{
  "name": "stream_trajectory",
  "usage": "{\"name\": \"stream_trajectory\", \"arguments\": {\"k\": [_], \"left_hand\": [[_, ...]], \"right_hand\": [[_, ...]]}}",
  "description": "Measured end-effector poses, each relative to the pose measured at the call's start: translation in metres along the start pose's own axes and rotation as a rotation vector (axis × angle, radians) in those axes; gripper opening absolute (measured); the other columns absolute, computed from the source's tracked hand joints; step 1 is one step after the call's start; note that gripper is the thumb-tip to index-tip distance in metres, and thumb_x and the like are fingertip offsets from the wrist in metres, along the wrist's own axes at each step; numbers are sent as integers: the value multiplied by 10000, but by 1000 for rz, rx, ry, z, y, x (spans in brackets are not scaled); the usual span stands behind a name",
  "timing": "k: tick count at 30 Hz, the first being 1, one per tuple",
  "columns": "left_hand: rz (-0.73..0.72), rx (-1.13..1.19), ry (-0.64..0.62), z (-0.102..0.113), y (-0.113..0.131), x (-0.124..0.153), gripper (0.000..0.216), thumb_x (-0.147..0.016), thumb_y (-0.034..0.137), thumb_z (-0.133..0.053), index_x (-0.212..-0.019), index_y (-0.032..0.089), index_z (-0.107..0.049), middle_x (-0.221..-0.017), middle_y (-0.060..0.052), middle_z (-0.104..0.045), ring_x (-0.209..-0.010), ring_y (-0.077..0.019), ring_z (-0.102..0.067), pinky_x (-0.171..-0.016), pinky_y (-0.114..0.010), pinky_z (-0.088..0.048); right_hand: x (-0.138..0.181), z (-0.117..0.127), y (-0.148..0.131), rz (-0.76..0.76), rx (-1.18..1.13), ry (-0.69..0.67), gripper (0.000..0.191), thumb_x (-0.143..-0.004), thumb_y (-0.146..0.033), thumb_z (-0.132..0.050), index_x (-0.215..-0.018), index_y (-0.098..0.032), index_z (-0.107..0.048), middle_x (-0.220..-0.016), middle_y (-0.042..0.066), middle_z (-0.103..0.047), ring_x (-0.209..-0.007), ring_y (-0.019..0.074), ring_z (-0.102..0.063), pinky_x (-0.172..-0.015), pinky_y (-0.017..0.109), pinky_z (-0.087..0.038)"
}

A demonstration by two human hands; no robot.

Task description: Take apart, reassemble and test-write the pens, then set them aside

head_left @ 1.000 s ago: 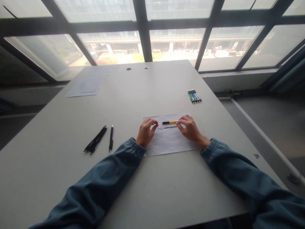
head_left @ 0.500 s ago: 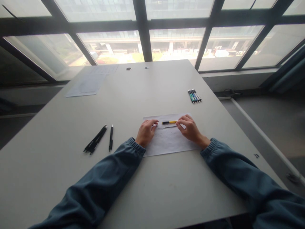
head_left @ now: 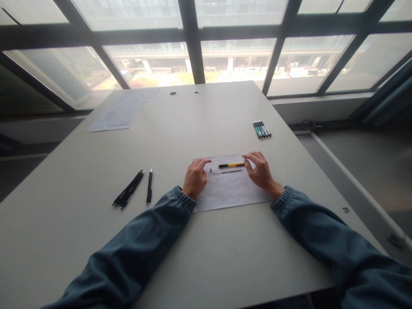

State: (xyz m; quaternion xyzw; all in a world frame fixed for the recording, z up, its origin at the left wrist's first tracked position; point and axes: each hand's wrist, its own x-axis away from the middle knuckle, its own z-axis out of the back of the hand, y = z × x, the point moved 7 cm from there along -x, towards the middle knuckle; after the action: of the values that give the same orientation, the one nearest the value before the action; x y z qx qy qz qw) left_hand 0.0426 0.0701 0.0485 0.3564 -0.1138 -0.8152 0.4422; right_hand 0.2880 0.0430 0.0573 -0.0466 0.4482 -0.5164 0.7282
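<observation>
A yellow and black pen barrel (head_left: 231, 165) lies across the top of a white paper sheet (head_left: 229, 195) on the grey table (head_left: 206, 257). Just below it lie a thin dark refill (head_left: 230, 171) and a tiny part (head_left: 211, 170). My left hand (head_left: 195, 177) rests on the sheet's left edge, fingers loosely curved and apart, holding nothing. My right hand (head_left: 261, 172) rests at the sheet's right side, its curved fingertips right beside the pen barrel's right end, with nothing gripped.
Several black pens (head_left: 128, 194) and one single black pen (head_left: 149, 186) lie to the left. A bunch of coloured pens (head_left: 262, 129) lies at the far right. Paper sheets (head_left: 117, 112) sit at the far left corner. Windows run behind the table.
Both hands have drawn apart from the pen parts. The left fingers let go of the tiny part, and more of the yellow barrel shows as the right hand slid right.
</observation>
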Motion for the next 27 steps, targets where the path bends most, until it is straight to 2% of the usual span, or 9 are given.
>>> {"name": "stream_trajectory", "arguments": {"k": [4,13,21,27], "left_hand": [[-22,24,10,2,5,0,465,-818,-55,-410,-1115,205,-655,-1094,-61,-696,-1067,-233,-623,-980,-404,-515],[12,5,8,0,0,0,368,-866,-10,-437,-1074,195,-661,-1052,-50,-707,-1037,-227,-630,-977,-395,-510],[-1,3,7,0,1,0,308,-888,30,-477,-1046,206,-675,-1045,-52,-696,-1025,-225,-619,-970,-393,-507],[-62,19,6,0,6,-1,113,-903,196,-657,-1008,217,-693,-1047,-49,-691,-1020,-225,-611,-960,-400,-509]], "right_hand": [[1,2,13,-60,65,47,281,-931,-120,-467,-1086,-189,-692,-1010,108,-700,-973,281,-592,-917,451,-482],[4,-4,28,-142,123,26,318,-873,-60,-450,-1049,-165,-692,-987,118,-704,-966,286,-603,-905,443,-488],[3,-1,14,-71,83,41,260,-888,-85,-495,-1030,-177,-693,-988,107,-692,-969,283,-595,-912,444,-486],[2,-5,4,6,28,-6,214,-902,-92,-526,-990,-201,-688,-938,85,-696,-918,264,-605,-882,429,-491]]}}
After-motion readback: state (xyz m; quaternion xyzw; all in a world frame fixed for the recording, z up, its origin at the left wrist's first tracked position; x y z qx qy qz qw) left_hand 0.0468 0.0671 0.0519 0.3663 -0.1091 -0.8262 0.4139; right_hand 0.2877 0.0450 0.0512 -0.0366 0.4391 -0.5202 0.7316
